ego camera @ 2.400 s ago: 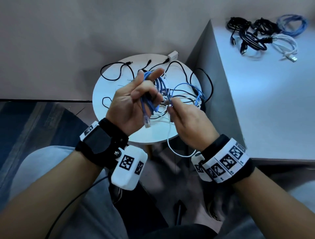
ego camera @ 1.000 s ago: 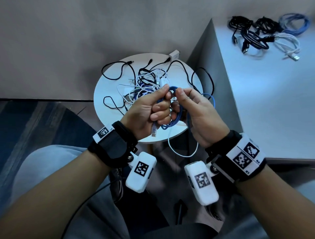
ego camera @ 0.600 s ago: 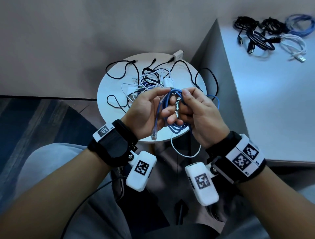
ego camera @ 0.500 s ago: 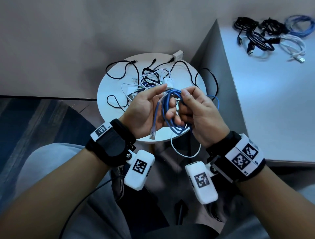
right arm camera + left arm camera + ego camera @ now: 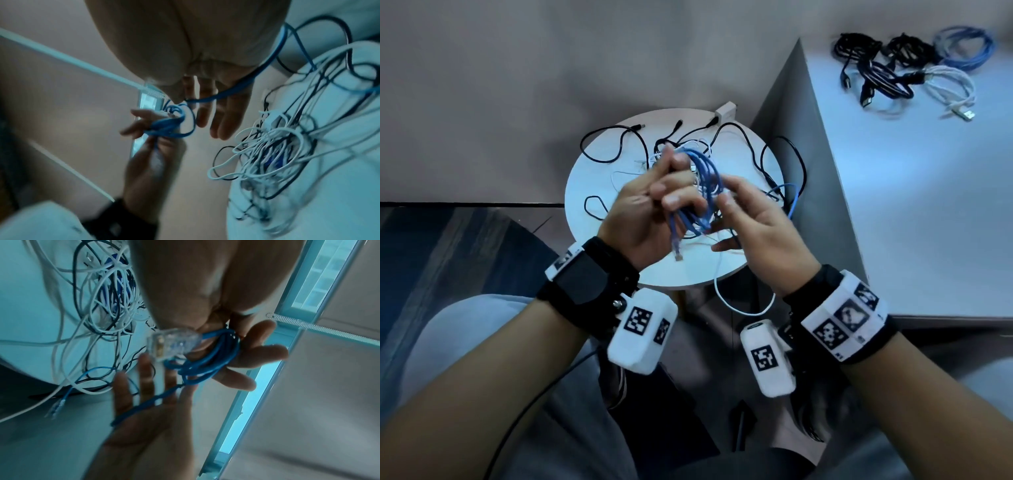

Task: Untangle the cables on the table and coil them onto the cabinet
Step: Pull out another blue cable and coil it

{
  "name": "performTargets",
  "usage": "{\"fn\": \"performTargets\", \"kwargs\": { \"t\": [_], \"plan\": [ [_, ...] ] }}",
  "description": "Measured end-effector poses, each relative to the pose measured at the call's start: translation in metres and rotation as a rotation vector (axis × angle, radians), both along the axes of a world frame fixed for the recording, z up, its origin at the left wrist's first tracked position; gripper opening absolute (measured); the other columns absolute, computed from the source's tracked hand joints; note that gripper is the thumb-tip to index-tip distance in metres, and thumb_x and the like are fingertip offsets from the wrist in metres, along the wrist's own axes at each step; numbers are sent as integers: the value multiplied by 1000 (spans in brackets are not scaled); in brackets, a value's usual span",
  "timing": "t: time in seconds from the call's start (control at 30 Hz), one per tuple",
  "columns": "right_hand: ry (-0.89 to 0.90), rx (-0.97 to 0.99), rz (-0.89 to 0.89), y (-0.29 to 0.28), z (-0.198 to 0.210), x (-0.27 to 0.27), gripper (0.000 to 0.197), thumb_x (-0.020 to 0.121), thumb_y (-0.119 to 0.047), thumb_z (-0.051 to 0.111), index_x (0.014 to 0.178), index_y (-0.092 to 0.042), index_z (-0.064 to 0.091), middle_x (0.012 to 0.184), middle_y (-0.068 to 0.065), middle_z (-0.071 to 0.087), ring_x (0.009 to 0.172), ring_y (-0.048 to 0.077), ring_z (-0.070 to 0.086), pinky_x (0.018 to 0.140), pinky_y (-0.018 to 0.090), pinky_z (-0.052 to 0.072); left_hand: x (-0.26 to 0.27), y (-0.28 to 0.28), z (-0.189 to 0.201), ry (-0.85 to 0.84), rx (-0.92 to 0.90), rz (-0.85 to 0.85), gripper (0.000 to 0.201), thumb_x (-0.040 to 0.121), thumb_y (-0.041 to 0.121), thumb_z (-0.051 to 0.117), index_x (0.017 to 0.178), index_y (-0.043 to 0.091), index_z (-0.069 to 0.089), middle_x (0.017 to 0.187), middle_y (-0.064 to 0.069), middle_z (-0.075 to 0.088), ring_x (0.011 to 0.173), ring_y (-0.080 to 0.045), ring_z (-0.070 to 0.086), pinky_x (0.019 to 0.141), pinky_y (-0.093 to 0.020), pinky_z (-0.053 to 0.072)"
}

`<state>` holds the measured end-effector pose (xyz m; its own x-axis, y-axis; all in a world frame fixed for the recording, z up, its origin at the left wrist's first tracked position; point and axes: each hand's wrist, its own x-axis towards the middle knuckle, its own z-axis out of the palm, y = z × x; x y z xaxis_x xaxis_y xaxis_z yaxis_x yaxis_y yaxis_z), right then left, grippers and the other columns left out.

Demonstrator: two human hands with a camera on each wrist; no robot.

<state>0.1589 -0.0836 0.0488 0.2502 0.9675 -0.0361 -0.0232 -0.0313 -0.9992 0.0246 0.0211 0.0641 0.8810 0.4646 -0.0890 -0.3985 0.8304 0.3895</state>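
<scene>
Left hand [image 5: 650, 209]: fingers curled round a coiled blue cable [image 5: 700, 185], its clear plug [image 5: 678, 255] dangling below.
Right hand [image 5: 760, 233]: fingers apart and straight, a loose blue strand lying across the palm.
Surface [image 5: 599, 178]: round, white; tangled white and black cables [image 5: 722, 144] heaped mid-surface, some hanging over the near and right edges.
Cabinet [image 5: 914, 192]: right of the surface; coiled cables [image 5: 904, 68] at its far edge.
</scene>
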Motion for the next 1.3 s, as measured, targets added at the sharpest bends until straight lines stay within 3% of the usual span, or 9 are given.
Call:
{"fn": "performTargets", "kwargs": {
  "t": [0.17,0.3,0.43,0.5,0.6,0.83,1.0,1.13,1.3],
  "plan": [
    [-848,26,125,-10,-22,-7,29,104,-32,44,123,-23,64,53,-11,47,58,14,46,68,34,39,-5,20,6,103,154,362,44,112,32,26,82,12,52,74,1,67,83,-19,73,83,-38,59],
    [-1247,40,318,-11,-13,-12,44,97,-38,34,133,-20,54,87,3,71,81,35,63,74,41,44,1,9,0,380,525,402,45,111,31,28,86,9,58,95,-17,74,103,-38,71,93,-44,56],
    [-1328,129,330,-12,2,-10,44,87,-31,30,112,-18,65,92,-1,67,81,30,63,71,39,46,1,-10,-11,713,1391,326,25,109,28,35,97,11,49,86,-3,74,78,-18,74,74,-32,58],
    [-1272,211,262,-14,9,-10,33,79,-26,37,94,-17,64,82,-10,62,78,22,61,70,37,41,0,-12,-12,820,1585,284,29,109,26,40,92,3,48,67,4,65,58,-9,65,57,-22,48],
    [-1112,331,121,-16,17,-1,14,73,-14,48,86,-15,54,73,-17,44,71,17,50,74,36,39,-1,-10,-6,748,1409,110,35,108,27,39,83,3,45,54,-4,56,40,-21,49,45,-27,39],
    [-856,459,-109,-14,16,5,9,90,-5,63,96,-3,56,84,0,58,74,24,56,76,43,48,-3,-4,5,541,940,-150,34,102,33,40,78,10,46,49,5,28,42,-9,18,43,-27,13],
    [-748,381,-255,-11,18,14,29,93,-32,68,94,-6,54,70,6,54,61,25,51,61,35,46,-10,4,7,415,745,-201,38,100,41,50,71,18,57,48,8,31,37,-5,23,42,-25,18],
    [-743,391,-266,-8,17,19,15,101,-18,56,96,-4,59,73,8,57,64,24,50,61,37,43,-11,7,7,273,625,-243,37,88,53,66,77,18,61,50,11,36,37,-3,29,41,-20,34],
    [-737,415,-287,-6,16,29,11,101,-6,52,102,0,61,89,-2,55,77,4,49,74,17,38,-9,3,8,280,661,-306,43,87,58,64,86,15,69,50,11,34,39,-5,28,44,-21,35]
  ]
}}
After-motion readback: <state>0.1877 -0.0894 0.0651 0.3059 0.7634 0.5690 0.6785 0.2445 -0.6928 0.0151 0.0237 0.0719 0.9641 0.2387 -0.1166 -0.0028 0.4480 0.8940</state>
